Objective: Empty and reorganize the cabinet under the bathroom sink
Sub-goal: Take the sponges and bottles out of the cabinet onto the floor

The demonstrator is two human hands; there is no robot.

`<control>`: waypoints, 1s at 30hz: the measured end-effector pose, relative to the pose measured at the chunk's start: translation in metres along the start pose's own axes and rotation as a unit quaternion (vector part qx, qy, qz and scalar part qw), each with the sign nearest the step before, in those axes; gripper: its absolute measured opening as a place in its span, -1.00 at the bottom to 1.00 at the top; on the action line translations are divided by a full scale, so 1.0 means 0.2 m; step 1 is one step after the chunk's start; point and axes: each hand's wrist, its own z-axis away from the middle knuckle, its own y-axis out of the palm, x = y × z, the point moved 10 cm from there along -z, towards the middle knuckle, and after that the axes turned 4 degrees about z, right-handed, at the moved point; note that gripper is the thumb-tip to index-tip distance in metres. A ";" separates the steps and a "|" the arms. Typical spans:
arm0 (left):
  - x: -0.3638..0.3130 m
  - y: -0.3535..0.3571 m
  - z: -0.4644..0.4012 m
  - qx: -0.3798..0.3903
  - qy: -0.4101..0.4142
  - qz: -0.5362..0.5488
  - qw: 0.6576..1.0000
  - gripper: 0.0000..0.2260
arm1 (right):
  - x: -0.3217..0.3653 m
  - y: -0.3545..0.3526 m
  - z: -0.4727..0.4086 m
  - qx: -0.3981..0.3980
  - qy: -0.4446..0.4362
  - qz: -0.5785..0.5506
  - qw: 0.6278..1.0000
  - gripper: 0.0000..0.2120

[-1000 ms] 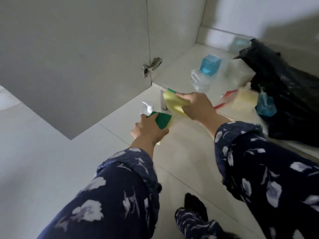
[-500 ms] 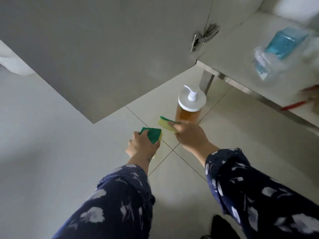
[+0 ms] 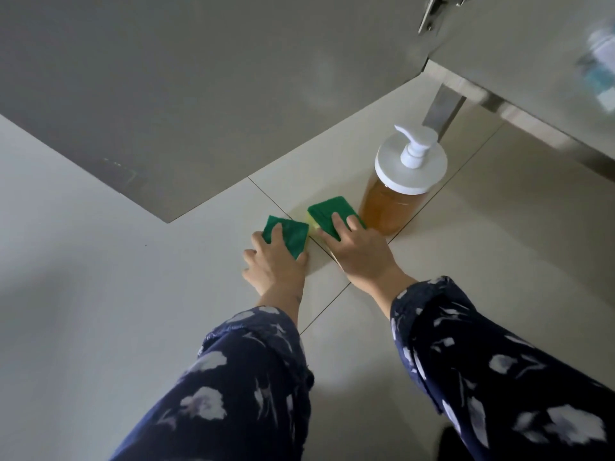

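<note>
Count: two sponges, one pump bottle, two hands. Left sponge (image 3: 287,237) and right sponge (image 3: 332,217) both lie green side up on the tile floor (image 3: 100,294), side by side, near corners about touching; yellow foam shows at the gap between them. Left hand (image 3: 274,263) sits on the near-left part of its sponge, fingers curled over the top and left edge, thumb at the near-right corner, so it's gripping the sponge. Right hand (image 3: 361,252) lies over the near end of its sponge, fingers fairly straight and pressing on top; can't tell if the thumb is hooked under. Bottle (image 3: 396,191), amber liquid, white lid and pump, stands upright just right of the right sponge, close to touching, pump spout pointing left. Open cabinet door (image 3: 199,94) hangs above and behind the sponges, hinge (image 3: 432,11) at top right. Cabinet base edge (image 3: 519,108) with a metal leg (image 3: 442,111) is right behind the bottle. Blurred bluish item (image 3: 599,71) on the cabinet floor at far right, can't identify it.
</note>
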 end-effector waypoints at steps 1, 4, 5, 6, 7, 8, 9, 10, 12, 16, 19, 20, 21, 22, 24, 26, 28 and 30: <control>0.02 0.00 0.00 0.000 -0.016 0.007 1.000 -0.39 | 0.00 0.00 0.00 0.015 0.010 -0.003 1.000 -0.38; 0.04 0.02 0.02 0.015 -0.041 0.035 0.998 -0.32 | 0.00 0.02 -0.01 0.046 0.032 -0.009 0.998 -0.36; 0.03 0.03 0.03 0.021 -0.038 0.042 0.998 -0.30 | 0.01 0.03 0.00 0.062 0.034 -0.009 0.998 -0.35; 0.02 0.03 0.03 0.026 -0.033 0.047 0.998 -0.29 | 0.02 0.02 0.00 0.065 0.031 -0.014 0.997 -0.34; 0.01 0.04 0.04 0.031 -0.029 0.053 0.998 -0.28 | 0.03 0.02 0.00 0.057 0.024 -0.028 0.998 -0.35; 0.00 0.04 0.04 0.036 -0.026 0.058 0.997 -0.29 | 0.03 0.03 0.00 0.051 0.023 -0.037 0.998 -0.36; 0.00 0.04 0.04 0.041 -0.024 0.062 0.997 -0.30 | 0.02 0.02 0.01 0.057 0.021 -0.039 0.997 -0.37; 0.00 0.03 0.04 0.049 -0.023 0.063 0.997 -0.31 | 0.02 0.01 0.01 0.061 0.018 -0.043 0.997 -0.37; 0.00 0.01 0.04 0.070 -0.025 0.056 0.996 -0.34 | -0.01 -0.03 0.02 0.053 0.015 -0.047 0.997 -0.37; -0.06 -0.07 0.09 0.100 -0.016 0.030 0.994 -0.49 | -0.07 -0.08 0.08 0.086 0.000 -0.045 0.995 -0.57; -0.21 -0.22 0.19 0.100 0.024 0.018 0.995 -0.70 | -0.19 -0.19 0.21 0.112 0.011 -0.084 0.990 -0.70; -0.29 -0.27 0.23 0.105 0.041 0.012 0.994 -0.75 | -0.24 -0.27 0.27 0.103 0.021 -0.100 0.989 -0.69; -0.37 -0.32 0.28 0.114 0.061 0.001 0.992 -0.78 | -0.29 -0.33 0.32 0.106 0.032 -0.121 0.986 -0.66; -0.46 -0.36 0.34 0.120 0.081 -0.011 0.989 -0.81 | -0.35 -0.39 0.39 0.112 0.044 -0.124 0.985 -0.64; -0.65 -0.43 0.46 0.122 0.121 -0.022 0.985 -0.82 | -0.50 -0.50 0.54 0.121 0.109 -0.167 0.972 -0.62; -0.83 -0.47 0.59 0.120 0.157 -0.015 0.980 -0.79 | -0.67 -0.58 0.69 0.117 0.150 -0.187 0.964 -0.62; -1.00 -0.48 0.73 0.124 0.196 -0.007 0.973 -0.72 | -0.84 -0.64 0.87 0.115 0.196 -0.195 0.954 -0.62; -1.16 -0.47 0.86 0.130 0.232 -0.013 0.964 -0.67 | -1.00 -0.69 1.06 0.114 0.229 -0.191 0.948 -0.62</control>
